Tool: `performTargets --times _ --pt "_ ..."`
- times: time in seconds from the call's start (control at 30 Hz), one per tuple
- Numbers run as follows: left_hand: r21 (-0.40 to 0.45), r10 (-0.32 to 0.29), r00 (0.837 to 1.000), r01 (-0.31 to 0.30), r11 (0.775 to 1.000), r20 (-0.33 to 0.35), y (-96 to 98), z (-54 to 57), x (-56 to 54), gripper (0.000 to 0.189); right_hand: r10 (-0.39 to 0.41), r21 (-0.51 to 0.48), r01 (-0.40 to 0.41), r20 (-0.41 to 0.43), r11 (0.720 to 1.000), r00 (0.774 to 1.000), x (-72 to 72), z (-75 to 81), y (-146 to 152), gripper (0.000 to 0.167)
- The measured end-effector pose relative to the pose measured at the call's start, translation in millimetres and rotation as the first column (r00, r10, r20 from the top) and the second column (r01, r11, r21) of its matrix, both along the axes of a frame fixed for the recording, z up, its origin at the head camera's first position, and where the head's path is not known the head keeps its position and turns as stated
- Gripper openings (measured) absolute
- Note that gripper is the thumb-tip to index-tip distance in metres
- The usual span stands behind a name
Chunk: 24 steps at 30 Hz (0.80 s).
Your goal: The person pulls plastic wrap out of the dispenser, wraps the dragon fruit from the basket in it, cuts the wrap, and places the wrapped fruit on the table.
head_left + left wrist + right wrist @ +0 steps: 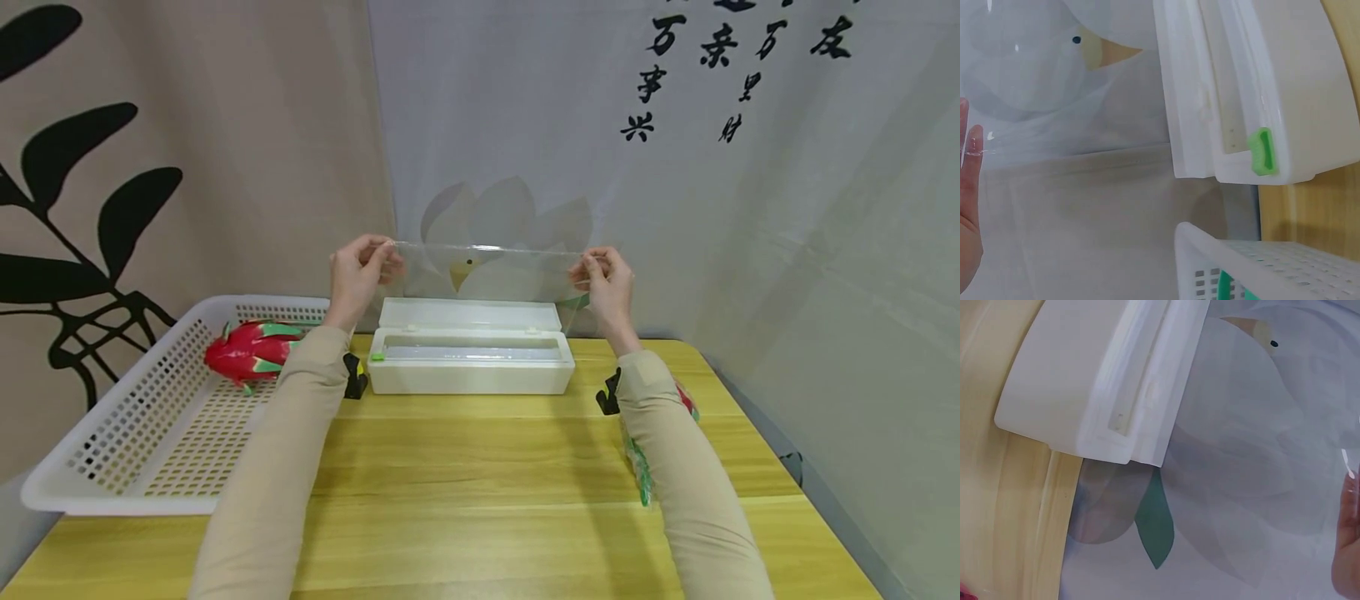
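A sheet of clear plastic wrap [487,273] is stretched between both hands, above and behind a white wrap dispenser box [472,379]. My left hand [356,279] pinches the sheet's upper left corner between thumb and fingers. At the opposite corner, my right hand [611,292] pinches it the same way. The dispenser's lid [468,315] stands tipped back, and a roll of wrap shows inside. A small green slider [1263,152] sits at the box's left end. In the right wrist view, the film passes in front of the printed backdrop.
At left stands a white perforated basket [135,504] with a red dragon fruit [251,354] in it. Partly hidden under my right forearm, a green item in clear plastic [640,467] lies on the wooden table [465,467]. A printed cloth [525,100] hangs behind.
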<state>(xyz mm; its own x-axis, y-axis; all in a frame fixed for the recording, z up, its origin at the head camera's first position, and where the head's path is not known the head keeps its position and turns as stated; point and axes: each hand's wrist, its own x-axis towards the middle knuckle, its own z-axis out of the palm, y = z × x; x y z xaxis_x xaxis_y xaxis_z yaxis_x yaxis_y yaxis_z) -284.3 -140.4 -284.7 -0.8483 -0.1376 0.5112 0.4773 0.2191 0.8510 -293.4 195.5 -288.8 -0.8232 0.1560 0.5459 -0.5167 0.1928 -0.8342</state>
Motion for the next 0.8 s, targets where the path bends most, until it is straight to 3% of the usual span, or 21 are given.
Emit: performTargets --times 0.27,0.6,0.7,0.8 --pt "-0.004 -0.008 0.999 0.008 1.0 -0.032 -2.1 5.3 -2.9 0.018 -0.004 0.002 0.004 -0.009 1.0 1.0 2.5 8.0 0 0.01" --pt "-0.027 0.02 0.998 -0.021 0.999 -0.066 -7.1 1.8 -24.5 0.028 0.021 -0.043 -0.022 -0.039 0.999 0.999 0.6 18.3 1 0.01" --pt "-0.023 0.012 0.998 -0.014 1.0 -0.067 -6.7 5.0 -23.7 0.031 0.024 -0.052 -0.027 -0.047 0.998 0.999 -0.3 20.5 1 0.011" --pt "-0.016 -0.001 0.999 0.0 1.0 -0.053 -4.0 15.1 -13.4 0.029 0.012 -0.047 -0.014 -0.047 0.999 0.999 1.0 23.2 1 0.011"
